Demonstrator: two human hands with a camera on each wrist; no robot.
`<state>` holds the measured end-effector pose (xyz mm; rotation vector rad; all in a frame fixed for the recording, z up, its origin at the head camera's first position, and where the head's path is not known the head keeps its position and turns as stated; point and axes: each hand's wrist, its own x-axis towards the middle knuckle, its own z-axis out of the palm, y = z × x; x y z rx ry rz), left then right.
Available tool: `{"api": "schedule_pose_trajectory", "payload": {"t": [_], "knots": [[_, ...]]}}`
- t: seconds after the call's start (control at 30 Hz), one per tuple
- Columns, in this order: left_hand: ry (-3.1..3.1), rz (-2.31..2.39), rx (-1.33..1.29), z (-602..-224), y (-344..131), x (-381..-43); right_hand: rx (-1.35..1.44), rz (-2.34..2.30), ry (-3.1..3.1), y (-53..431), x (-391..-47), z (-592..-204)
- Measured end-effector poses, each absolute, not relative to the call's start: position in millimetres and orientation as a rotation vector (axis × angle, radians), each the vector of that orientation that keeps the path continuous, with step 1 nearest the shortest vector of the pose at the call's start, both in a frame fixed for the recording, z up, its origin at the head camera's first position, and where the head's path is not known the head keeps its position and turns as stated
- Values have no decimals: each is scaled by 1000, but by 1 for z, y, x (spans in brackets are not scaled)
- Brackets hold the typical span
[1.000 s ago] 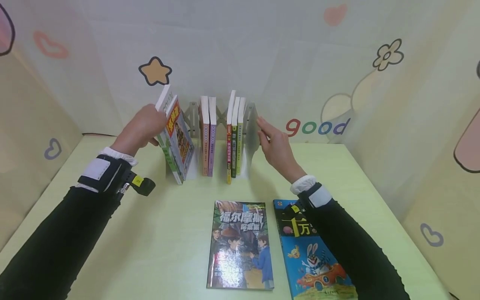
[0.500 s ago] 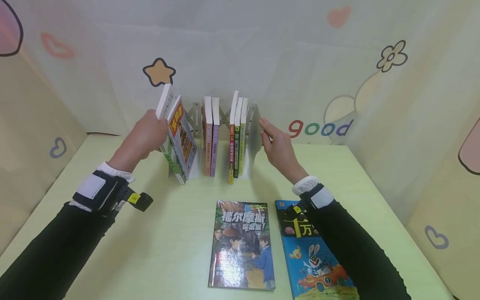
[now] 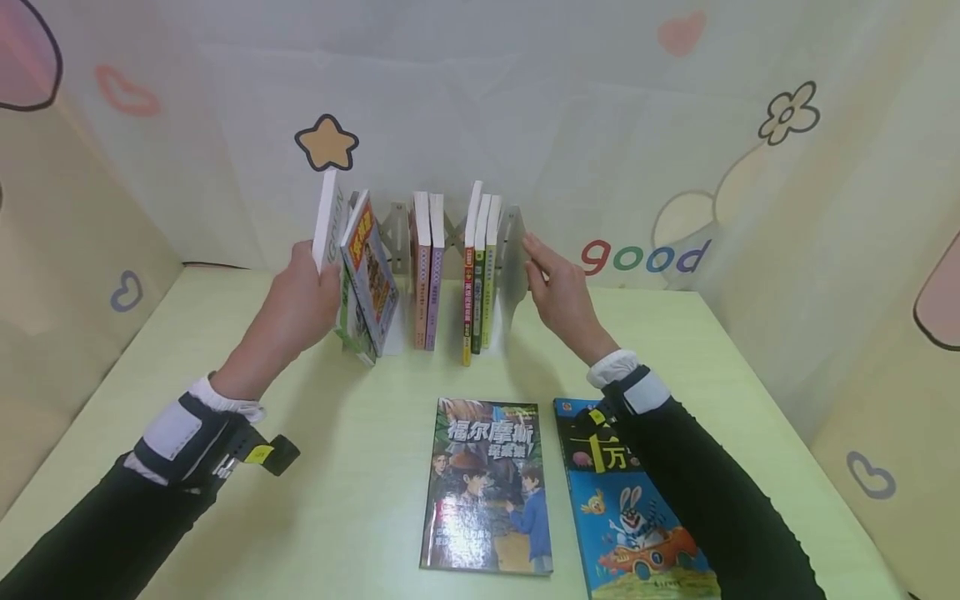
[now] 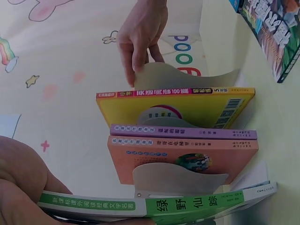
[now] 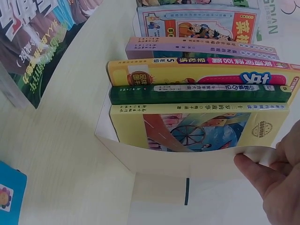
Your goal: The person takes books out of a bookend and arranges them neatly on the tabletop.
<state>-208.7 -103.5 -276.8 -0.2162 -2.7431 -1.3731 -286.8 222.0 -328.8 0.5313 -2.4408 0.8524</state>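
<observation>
Left hand: From my remote screen, I see the left hand (image 3: 300, 296) gripping a green book (image 4: 187, 206), fingers wrapped firmly round its upper part.
Green book: At the left end of a folding rack (image 3: 400, 233), tilted, its top leaning left.
Right hand: Thumb and finger of the right hand (image 3: 564, 298) meet the upper corner of the end panel (image 3: 514, 262); I judge this a light pinch.
Picture book risk: The picture book (image 3: 371, 271) leans the same way, just beside the green book; I think it could topple left if that book is its prop and comes away.
Rack risk: Should the right hand let go during a pull, the rack might slide, tipping the three upright books (image 3: 477, 292) into the gap beside them.
Left wrist view: Large title characters along the green spine, barely visible from the head.
Right wrist view: A wheel picture on the pale yellow book (image 5: 197, 131) nearest the panel, hidden from the head.
Head view: A detective book (image 3: 487, 487) lying whole on the table (image 3: 337, 500); the wrists catch only part.
</observation>
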Motion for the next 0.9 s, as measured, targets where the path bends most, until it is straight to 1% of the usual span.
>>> {"api": "schedule_pose_trajectory", "payload": {"t": [0.5, 0.9], "knots": [[-2647, -1376, -221, -298, -95, -169, 547, 860, -2420, 224, -288, -331], [-2518, -1411, -240, -320, -99, -145, 559, 868, -2412, 224, -289, -331]]}}
